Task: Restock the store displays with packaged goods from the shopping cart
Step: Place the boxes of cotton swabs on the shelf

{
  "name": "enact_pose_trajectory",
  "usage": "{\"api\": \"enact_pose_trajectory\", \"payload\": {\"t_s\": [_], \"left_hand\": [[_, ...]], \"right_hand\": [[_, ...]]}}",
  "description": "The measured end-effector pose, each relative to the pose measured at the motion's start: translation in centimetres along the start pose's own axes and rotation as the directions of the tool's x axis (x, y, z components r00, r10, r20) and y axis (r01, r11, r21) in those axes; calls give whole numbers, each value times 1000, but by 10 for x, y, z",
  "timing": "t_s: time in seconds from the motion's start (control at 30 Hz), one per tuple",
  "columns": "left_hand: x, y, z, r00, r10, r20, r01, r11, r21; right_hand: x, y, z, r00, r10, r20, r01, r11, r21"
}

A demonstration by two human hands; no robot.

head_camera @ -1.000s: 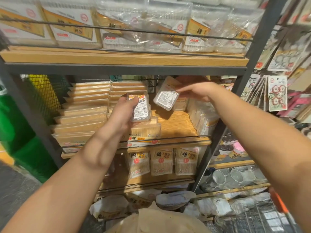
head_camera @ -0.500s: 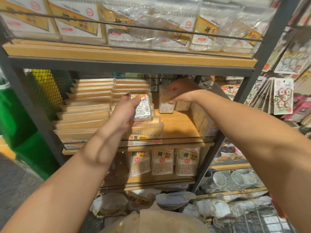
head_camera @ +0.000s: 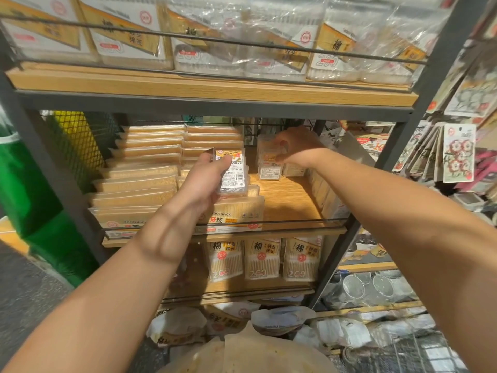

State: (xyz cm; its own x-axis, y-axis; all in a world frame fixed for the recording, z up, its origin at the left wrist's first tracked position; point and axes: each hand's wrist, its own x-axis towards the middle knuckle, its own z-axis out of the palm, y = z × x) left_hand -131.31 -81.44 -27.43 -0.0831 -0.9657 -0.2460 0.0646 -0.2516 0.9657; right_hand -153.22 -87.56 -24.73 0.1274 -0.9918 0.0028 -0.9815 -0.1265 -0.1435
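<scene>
My left hand (head_camera: 200,181) grips a clear dental floss box (head_camera: 231,172) upright in front of the middle wooden shelf (head_camera: 285,200), above the toothpick packs. My right hand (head_camera: 298,146) reaches deep into the same shelf and pinches the top of a second clear floss box (head_camera: 269,165), which stands upright on the shelf board at the back. Another small box (head_camera: 293,169) stands just right of it, partly hidden by my wrist. The shopping cart (head_camera: 419,351) shows as wire mesh at the bottom right.
Stacked toothpick packs (head_camera: 139,181) fill the shelf's left half. Cotton swab packs line the top shelf (head_camera: 242,49) and the lower shelf (head_camera: 262,261). A thin metal rail (head_camera: 269,224) runs along the shelf front. Hanging card goods (head_camera: 457,154) crowd the right; a green bin (head_camera: 24,184) stands left.
My right hand carried its floss box from mid-air to the back of the shelf and stood it upright there. My left hand and its box barely moved.
</scene>
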Motion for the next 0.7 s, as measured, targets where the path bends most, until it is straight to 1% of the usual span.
{"api": "enact_pose_trajectory", "payload": {"t_s": [0.17,0.3,0.43,0.5,0.6,0.63,0.7], "left_hand": [[-1,2,-2,1000,-7,-1,7,1000,29],[-2,1,-2,1000,5,6,-6,999,45],[-4,2,-2,999,20,38,-21,1000,15],[-4,0,-1,997,23,79,-22,1000,-15],[-7,1,1,989,28,148,-25,999,-20],[-7,1,1,987,34,158,-31,999,-21],[-8,2,4,985,41,167,-35,999,-38]], "right_hand": [[0,1,1,1000,1,-25,-1,1000,1],[-3,2,2,1000,-1,-13,1,1000,2],[-12,2,-7,999,25,-35,-24,999,34],[-22,3,-14,998,49,-32,-45,993,106],[-42,6,-15,986,148,75,-158,976,150],[-47,7,-14,988,137,77,-149,971,189],[-55,8,-12,998,44,40,-56,921,385]]}}
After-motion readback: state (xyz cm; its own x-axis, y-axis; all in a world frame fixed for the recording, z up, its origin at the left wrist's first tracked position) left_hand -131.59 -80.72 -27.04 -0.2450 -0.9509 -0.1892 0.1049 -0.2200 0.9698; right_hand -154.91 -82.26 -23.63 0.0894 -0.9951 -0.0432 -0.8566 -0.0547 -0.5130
